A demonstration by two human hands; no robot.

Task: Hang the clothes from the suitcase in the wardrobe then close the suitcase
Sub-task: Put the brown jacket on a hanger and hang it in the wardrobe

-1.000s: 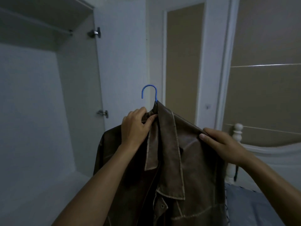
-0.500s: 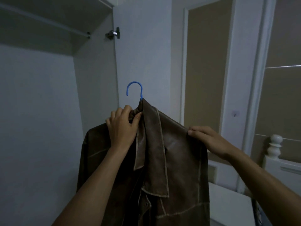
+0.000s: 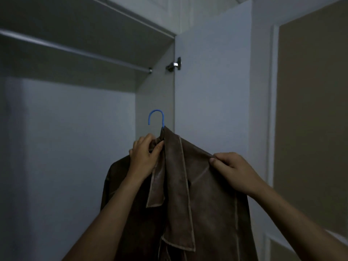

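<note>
Jacket [image 3: 197,185] on blue hanger [image 3: 156,118], held up before open wardrobe [image 3: 75,138]. Left hand [image 3: 146,157] grips collar just under hook; right hand [image 3: 233,172] pinches shoulder edge. Rail [image 3: 75,51] lies above and left of hook, well apart, running across wardrobe. Hook's free end on left side. Left hand nearer rail; next move likely lift up and left.
</note>
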